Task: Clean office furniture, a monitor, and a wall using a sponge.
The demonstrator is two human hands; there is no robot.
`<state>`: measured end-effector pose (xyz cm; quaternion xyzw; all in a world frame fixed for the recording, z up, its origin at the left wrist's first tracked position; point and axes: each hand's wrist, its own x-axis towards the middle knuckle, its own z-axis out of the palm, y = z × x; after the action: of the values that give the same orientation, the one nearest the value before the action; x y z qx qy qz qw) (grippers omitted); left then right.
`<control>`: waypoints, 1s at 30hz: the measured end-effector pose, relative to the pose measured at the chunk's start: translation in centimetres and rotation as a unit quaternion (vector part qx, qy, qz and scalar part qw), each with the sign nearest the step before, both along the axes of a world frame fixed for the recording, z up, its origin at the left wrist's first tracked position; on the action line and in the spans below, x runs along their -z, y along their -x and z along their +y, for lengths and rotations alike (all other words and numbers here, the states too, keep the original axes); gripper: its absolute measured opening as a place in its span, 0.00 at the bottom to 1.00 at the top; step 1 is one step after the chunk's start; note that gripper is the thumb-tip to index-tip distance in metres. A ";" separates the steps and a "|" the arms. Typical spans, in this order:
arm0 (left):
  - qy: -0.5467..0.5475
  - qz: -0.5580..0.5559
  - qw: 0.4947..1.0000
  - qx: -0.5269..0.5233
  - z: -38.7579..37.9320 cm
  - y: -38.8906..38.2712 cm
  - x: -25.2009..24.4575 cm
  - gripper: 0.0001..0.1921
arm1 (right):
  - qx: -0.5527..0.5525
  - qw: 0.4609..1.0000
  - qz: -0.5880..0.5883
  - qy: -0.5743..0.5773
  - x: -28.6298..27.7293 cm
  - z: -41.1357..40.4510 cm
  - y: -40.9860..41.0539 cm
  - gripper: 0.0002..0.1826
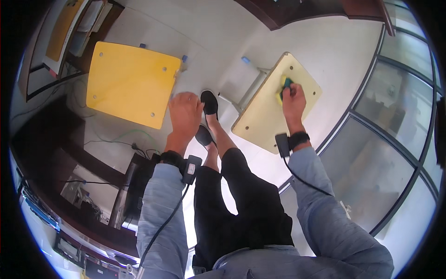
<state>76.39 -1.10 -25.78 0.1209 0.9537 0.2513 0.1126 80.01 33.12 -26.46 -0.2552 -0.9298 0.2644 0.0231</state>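
My right hand point(294, 101) grips a yellow and dark green sponge point(281, 91) on the pale yellow top of a small stool or table point(261, 108), to the right of my feet. The pale top has round metal fasteners near its corners and grey metal legs. My left hand point(185, 113) hangs in the air beside the right edge of a brighter yellow top point(132, 83). Its fingers curl inward, and whether they hold anything cannot be told. Each wrist wears a black strap with a small cabled box.
Dark wooden furniture point(41, 139) stands at the left, with loose cables point(115, 142) on the floor beside it. A shelf with papers point(90, 21) is at the upper left. A framed glass partition point(369, 139) runs along the right. Dark furniture point(299, 12) spans the top.
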 end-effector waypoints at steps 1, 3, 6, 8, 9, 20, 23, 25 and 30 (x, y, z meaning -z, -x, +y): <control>-0.005 -0.097 0.995 0.001 -0.1 -0.8 0.2 0.04 | 0.053 0.998 0.015 0.028 0.5 -0.2 1.2 0.09; -0.017 -0.089 0.996 -0.008 -0.1 -2.2 0.6 0.05 | 0.108 0.992 0.033 0.062 0.4 -1.6 1.4 0.09; -0.064 -0.164 0.980 -0.093 0.5 -3.6 1.2 0.05 | 0.001 0.999 0.014 0.048 0.5 -3.1 -0.5 0.09; -0.038 -0.053 0.995 -0.070 0.2 -4.9 1.4 0.07 | -0.069 0.997 -0.001 0.034 0.3 -5.7 -4.3 0.09; -0.044 -0.053 0.996 -0.065 0.6 -5.0 1.0 0.07 | -0.091 0.995 0.018 0.043 -0.1 -6.1 -6.0 0.09; -0.051 -0.157 0.985 -0.055 12.8 -10.6 -1.0 0.44 | -0.190 0.981 -0.031 -0.006 -2.3 -4.8 -7.3 0.07; -0.014 -0.213 0.975 -0.064 14.9 -11.3 -1.7 0.52 | -0.159 0.986 0.001 -0.043 -2.1 -0.4 -5.3 0.06; 0.090 -0.185 0.978 -0.022 15.7 -11.2 -2.6 0.53 | -0.127 0.990 0.026 -0.061 -2.2 2.6 -3.8 0.06; 0.153 -0.156 0.976 0.005 19.6 -11.5 -2.9 0.61 | -0.153 0.988 0.013 -0.018 -2.4 5.5 -2.7 0.08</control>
<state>87.89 18.52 -22.90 0.0665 0.9510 0.1170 0.2783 82.71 38.61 -24.07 -0.1060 -0.9621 0.2511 -0.0009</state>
